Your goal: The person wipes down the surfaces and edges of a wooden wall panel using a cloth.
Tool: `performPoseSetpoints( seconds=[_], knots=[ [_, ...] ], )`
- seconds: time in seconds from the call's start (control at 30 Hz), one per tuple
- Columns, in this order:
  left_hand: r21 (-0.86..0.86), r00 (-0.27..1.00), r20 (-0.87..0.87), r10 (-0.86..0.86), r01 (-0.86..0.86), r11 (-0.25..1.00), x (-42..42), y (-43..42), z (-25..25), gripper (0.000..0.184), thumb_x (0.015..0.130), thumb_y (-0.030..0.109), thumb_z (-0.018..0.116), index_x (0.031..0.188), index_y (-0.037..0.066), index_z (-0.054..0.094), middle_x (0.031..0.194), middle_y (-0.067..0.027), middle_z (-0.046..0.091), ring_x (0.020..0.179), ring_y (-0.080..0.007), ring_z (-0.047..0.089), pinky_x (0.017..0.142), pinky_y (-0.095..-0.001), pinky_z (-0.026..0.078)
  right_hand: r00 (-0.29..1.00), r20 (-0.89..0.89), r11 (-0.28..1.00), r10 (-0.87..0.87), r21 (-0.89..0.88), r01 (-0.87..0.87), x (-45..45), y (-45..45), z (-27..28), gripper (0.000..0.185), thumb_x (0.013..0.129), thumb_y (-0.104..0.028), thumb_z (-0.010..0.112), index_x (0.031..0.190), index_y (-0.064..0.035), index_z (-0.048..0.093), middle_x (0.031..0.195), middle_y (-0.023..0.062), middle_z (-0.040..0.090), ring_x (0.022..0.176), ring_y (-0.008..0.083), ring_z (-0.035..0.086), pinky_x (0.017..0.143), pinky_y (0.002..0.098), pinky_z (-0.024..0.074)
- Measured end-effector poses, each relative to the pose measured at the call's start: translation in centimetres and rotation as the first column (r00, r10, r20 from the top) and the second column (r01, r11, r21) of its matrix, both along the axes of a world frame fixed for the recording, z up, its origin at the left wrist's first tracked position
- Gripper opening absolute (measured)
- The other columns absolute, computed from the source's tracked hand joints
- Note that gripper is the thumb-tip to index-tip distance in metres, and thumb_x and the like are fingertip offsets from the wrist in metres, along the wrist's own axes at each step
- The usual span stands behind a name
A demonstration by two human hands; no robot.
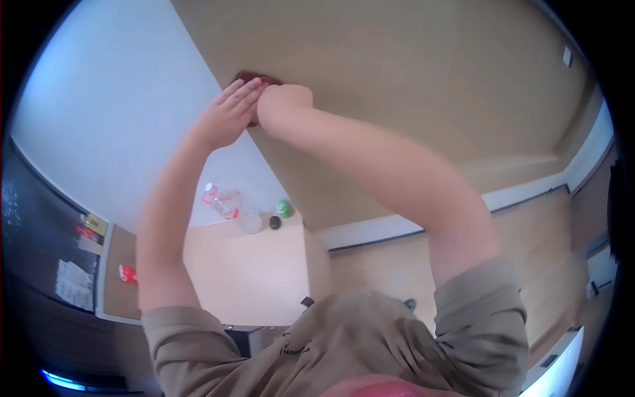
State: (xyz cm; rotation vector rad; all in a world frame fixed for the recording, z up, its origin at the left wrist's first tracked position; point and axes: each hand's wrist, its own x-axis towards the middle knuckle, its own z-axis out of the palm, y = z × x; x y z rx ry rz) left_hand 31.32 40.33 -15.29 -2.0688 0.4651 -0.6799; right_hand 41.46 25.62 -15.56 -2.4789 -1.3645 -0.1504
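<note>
Both my arms reach up to the wall, where a dark reddish-brown flat object sits at the line between the white and the tan surface. My left hand lies against it with fingers stretched out and held close together. Beside it, touching or nearly touching those fingers, is my right hand, bent at the wrist over the object. Its fingers are hidden from view, so their grip does not show. The hands cover most of the object, and its kind cannot be made out.
Below stands a light wooden table. Along its wall side are a clear plastic bottle, a clear cup, a small black object and a green can-like item. A red packet lies on a ledge at left.
</note>
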Motion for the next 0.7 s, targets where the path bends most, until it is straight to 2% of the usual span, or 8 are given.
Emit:
performPoseSetpoints(
  seconds=[0.1, 0.2, 0.23, 0.3, 0.37, 0.5, 0.6, 0.7],
  knots=[
    [-0.157, 0.988, 0.138, -0.067, 0.088, 0.984, 0.0, 0.1, -2.2, 0.04, 0.09, 0.011, 0.05, 0.127, 0.0, 0.058, 0.143, -0.0118, 0.052, 0.137, -0.0308, 0.044, 0.113, -0.048, 0.036, 0.996, -0.05, 0.995, 0.074, 0.071, -0.07, -1.0, -0.9, 0.3, 0.023, 0.089, -0.02, 0.057, 0.104, -0.0061, 0.069, 0.095, 0.0097, 0.074, 0.091, 0.0228, 0.071, 0.073, 0.0347, 0.056],
    [-0.38, 0.933, 0.353, -0.076, 0.217, 0.899, 1.3, -1.3, -6.0, 0.04, 0.093, 0.014, 0.049, 0.128, -0.002, 0.057, 0.143, -0.0153, 0.051, 0.138, -0.0335, 0.042, 0.113, -0.0512, 0.034, 0.983, -0.131, 0.986, 0.128, 0.126, -0.112, -0.2, -0.9, -0.6, 0.027, 0.093, -0.02, 0.05, 0.103, -0.0009, 0.066, 0.094, 0.0121, 0.073, 0.089, 0.0251, 0.071, 0.074, 0.0383, 0.0556],
    [-0.426, 0.915, 0.397, -0.074, 0.256, 0.868, 2.1, -1.3, -7.5, 0.043, 0.095, 0.018, 0.047, 0.131, -0.005, 0.054, 0.145, -0.0215, 0.048, 0.14, -0.0394, 0.038, 0.114, -0.0546, 0.03, 0.983, -0.12, 0.976, 0.139, 0.187, -0.115, 0.3, -1.1, -1.3, 0.027, 0.094, -0.02, 0.048, 0.103, 0.0, 0.065, 0.093, 0.0133, 0.073, 0.088, 0.0261, 0.071, 0.074, 0.0395, 0.0554],
    [-0.502, 0.872, 0.489, -0.003, 0.284, 0.817, 3.6, -3.1, -9.5, 0.047, 0.095, 0.019, 0.047, 0.134, -0.007, 0.05, 0.146, -0.0246, 0.045, 0.141, -0.0429, 0.035, 0.115, -0.0559, 0.026, 0.985, -0.079, 0.945, 0.154, 0.304, -0.123, 1.3, -1.5, -2.4, 0.029, 0.095, -0.02, 0.045, 0.103, 0.0018, 0.061, 0.091, 0.0155, 0.073, 0.086, 0.028, 0.071, 0.074, 0.0417, 0.0549],
    [-0.597, 0.857, 0.511, 0.072, 0.293, 0.747, 4.9, -4.7, -11.3, 0.057, 0.095, 0.022, 0.048, 0.141, -0.01, 0.04, 0.149, -0.0306, 0.036, 0.143, -0.0487, 0.026, 0.117, -0.0577, 0.018, 0.965, -0.174, 0.933, 0.194, 0.338, -0.127, 2.3, -3.0, -2.5, 0.027, 0.095, -0.02, 0.044, 0.103, 0.0018, 0.058, 0.09, 0.0168, 0.072, 0.085, 0.0298, 0.071, 0.074, 0.0428, 0.0547],
    [-0.636, 0.842, 0.534, 0.079, 0.338, 0.694, 8.5, -8.7, -13.2, 0.066, 0.094, 0.029, 0.049, 0.144, -0.011, 0.033, 0.152, -0.0342, 0.028, 0.145, -0.051, 0.019, 0.117, -0.0593, 0.011, 0.981, -0.083, 0.959, 0.173, 0.241, -0.149, 4.6, -7.6, -2.0, 0.026, 0.096, -0.02, 0.045, 0.104, 0.0023, 0.054, 0.089, 0.0188, 0.072, 0.086, 0.0315, 0.071, 0.075, 0.0443, 0.0546],
    [-0.58, 0.826, 0.562, 0.04, 0.359, 0.731, 12.0, -11.7, -13.2, 0.066, 0.095, 0.03, 0.047, 0.143, -0.013, 0.033, 0.152, -0.0344, 0.028, 0.144, -0.0512, 0.019, 0.117, -0.0593, 0.012, 0.98, -0.132, 0.968, 0.147, 0.224, -0.114, 7.8, -11.0, -1.8, 0.025, 0.096, -0.02, 0.045, 0.102, 0.0017, 0.054, 0.089, 0.0188, 0.072, 0.086, 0.0325, 0.071, 0.075, 0.0457, 0.0547],
    [-0.549, 0.821, 0.571, 0.02, 0.363, 0.753, 16.2, -15.3, -12.4, 0.07, 0.091, 0.028, 0.05, 0.144, -0.013, 0.031, 0.153, -0.0308, 0.03, 0.146, -0.0472, 0.02, 0.118, -0.0555, 0.011, 0.996, -0.024, 0.976, 0.087, 0.2, -0.08, 11.4, -15.3, -1.4, 0.025, 0.096, -0.021, 0.043, 0.102, 0.0013, 0.052, 0.09, 0.0202, 0.072, 0.086, 0.0339, 0.071, 0.074, 0.0466, 0.0549]
  ],
)
